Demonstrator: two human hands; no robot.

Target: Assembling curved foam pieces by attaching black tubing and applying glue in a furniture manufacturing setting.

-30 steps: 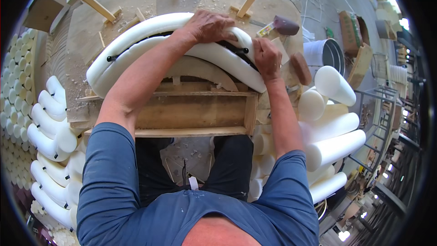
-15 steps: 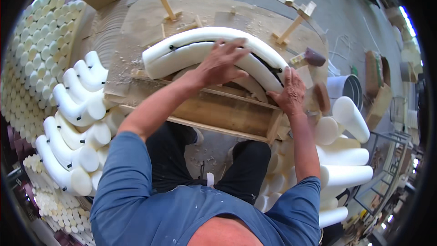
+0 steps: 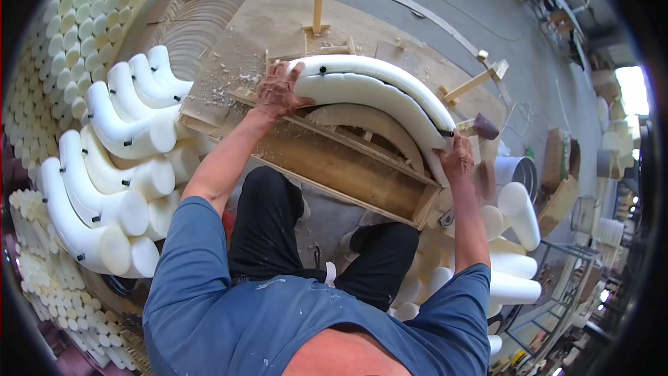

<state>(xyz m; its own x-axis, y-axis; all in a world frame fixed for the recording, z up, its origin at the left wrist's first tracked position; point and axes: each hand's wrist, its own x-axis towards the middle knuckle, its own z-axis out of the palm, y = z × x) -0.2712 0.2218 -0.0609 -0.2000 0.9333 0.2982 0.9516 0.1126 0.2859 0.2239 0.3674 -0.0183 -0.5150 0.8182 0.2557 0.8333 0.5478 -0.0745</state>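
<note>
In the head view, the white curved foam piece (image 3: 362, 89) arches between both hands, over an arched wooden form (image 3: 387, 125) on the workbench (image 3: 240, 38). The left hand (image 3: 280, 90) is spread, fingers fanned against the left end; the right hand (image 3: 457, 154) pinches the right end between thumb and fingers, just beside a black knob (image 3: 447, 134). A dark slit runs along the foam.

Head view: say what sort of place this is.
Likely a workshop: a scrap-strewn wooden board, stacked bent white pieces to the left, and a curved white piece being handled.
</note>
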